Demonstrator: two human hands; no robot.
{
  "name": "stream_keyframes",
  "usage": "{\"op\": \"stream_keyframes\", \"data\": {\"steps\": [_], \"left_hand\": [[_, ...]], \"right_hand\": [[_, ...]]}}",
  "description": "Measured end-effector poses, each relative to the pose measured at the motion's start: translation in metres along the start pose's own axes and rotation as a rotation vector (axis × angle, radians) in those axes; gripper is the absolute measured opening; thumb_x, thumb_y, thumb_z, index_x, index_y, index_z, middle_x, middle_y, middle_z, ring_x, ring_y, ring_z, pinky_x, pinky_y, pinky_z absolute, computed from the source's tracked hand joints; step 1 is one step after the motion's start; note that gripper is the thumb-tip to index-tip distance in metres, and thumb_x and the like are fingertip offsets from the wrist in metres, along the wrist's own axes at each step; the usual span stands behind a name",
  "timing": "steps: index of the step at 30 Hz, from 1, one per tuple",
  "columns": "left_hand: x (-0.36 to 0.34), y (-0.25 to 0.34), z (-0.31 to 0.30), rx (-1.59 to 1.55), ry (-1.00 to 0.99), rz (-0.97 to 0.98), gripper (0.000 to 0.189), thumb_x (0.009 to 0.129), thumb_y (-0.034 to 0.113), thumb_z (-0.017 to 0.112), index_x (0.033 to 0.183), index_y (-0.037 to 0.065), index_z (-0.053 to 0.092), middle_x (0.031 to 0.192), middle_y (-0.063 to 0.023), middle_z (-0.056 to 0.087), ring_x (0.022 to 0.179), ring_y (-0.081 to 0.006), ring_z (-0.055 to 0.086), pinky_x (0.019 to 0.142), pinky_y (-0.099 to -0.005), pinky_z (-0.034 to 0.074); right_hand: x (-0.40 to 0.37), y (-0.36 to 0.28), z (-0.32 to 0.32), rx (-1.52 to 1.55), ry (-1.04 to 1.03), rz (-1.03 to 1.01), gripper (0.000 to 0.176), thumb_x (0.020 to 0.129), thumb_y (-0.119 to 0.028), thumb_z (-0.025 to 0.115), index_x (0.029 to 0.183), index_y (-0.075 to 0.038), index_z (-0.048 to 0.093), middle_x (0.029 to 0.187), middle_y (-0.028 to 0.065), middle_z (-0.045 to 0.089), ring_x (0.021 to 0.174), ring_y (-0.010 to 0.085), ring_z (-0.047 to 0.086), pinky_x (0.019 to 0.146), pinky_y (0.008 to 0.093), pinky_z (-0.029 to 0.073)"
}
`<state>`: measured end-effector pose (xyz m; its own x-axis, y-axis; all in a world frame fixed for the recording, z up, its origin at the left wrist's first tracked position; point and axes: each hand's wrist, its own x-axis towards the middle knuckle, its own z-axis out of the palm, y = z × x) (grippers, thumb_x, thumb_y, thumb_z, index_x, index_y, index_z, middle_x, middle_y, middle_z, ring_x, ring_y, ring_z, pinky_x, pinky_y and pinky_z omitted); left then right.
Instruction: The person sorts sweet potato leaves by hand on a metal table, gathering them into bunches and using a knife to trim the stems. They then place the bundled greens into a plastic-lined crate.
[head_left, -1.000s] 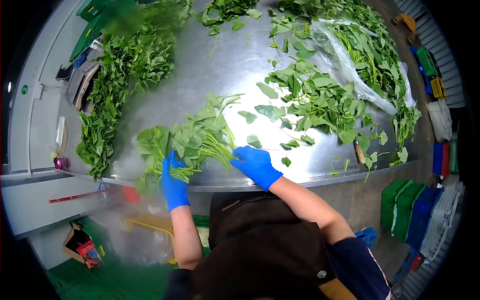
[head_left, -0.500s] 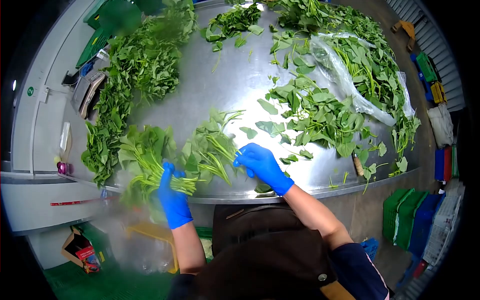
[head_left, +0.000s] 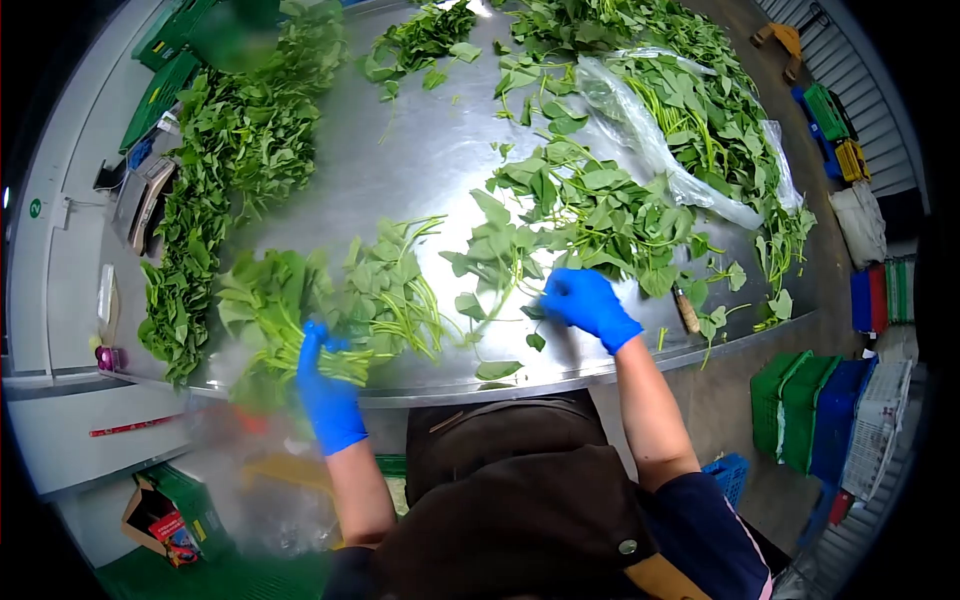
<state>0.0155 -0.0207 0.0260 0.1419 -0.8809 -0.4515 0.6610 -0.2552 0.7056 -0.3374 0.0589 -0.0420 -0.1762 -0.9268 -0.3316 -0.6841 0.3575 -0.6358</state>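
Observation:
In a blue glove, my left hand (head_left: 330, 390) is closed round the stems of a bunch of leafy greens (head_left: 275, 310), whose leaves spread out to the left. My right hand (head_left: 592, 305), also gloved in blue, is curled low over the metal table. Its fingertips pinch at a thin leafy stem (head_left: 515, 285), partly hidden by the fingers, at the near edge of a loose pile of greens (head_left: 610, 215). Between the hands lies a smaller bunch of greens (head_left: 395, 290) with stems toward me. A single leaf (head_left: 498, 369) rests near the table edge.
Long heaps of greens line the left (head_left: 235, 140) and the right (head_left: 745, 130) of the metal table (head_left: 400, 130). A clear plastic bag (head_left: 665, 150) lies against the right heap. A wooden handle (head_left: 687, 311) sits near the front edge. Stacked crates (head_left: 815, 410) stand at right.
My right hand has moved right, from the smaller bunch to the loose pile. Some leaves and stems near it have shifted. My left hand keeps its bunch. The whole view has shifted slightly.

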Motion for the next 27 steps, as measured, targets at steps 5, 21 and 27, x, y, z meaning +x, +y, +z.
{"op": "stream_keyframes", "data": {"steps": [5,21,27], "left_hand": [[-0.007,0.008,0.002,0.015,0.089,0.026,0.018,0.090,0.007,0.059,0.108,0.003,0.060,0.090,-0.0041,0.063,0.069,-0.0132,0.054,0.069,-0.0287,0.046],[-0.010,-0.022,0.013,0.198,-0.082,-0.121,0.035,0.086,0.008,0.062,0.120,0.001,0.058,0.097,-0.0040,0.062,0.080,-0.0135,0.056,0.076,-0.0287,0.047],[-0.017,-0.027,0.027,0.278,-0.121,-0.124,0.036,0.083,0.005,0.064,0.118,-0.001,0.058,0.098,-0.0060,0.063,0.084,-0.0160,0.058,0.077,-0.0304,0.048]], "right_hand": [[-0.016,0.029,-0.034,0.034,0.052,0.154,0.020,0.076,-0.028,0.067,0.089,-0.013,0.067,0.085,0.0092,0.068,0.081,0.0307,0.065,0.068,0.0407,0.050],[-0.014,-0.016,0.066,0.242,0.113,0.335,0.035,0.084,-0.041,0.062,0.076,-0.007,0.068,0.066,0.0077,0.067,0.055,0.0200,0.062,0.058,0.0324,0.049],[-0.019,-0.032,0.023,0.409,0.379,0.188,0.033,0.083,-0.040,0.062,0.075,-0.007,0.064,0.063,0.0103,0.062,0.062,0.0310,0.061,0.060,0.0399,0.048]]}}
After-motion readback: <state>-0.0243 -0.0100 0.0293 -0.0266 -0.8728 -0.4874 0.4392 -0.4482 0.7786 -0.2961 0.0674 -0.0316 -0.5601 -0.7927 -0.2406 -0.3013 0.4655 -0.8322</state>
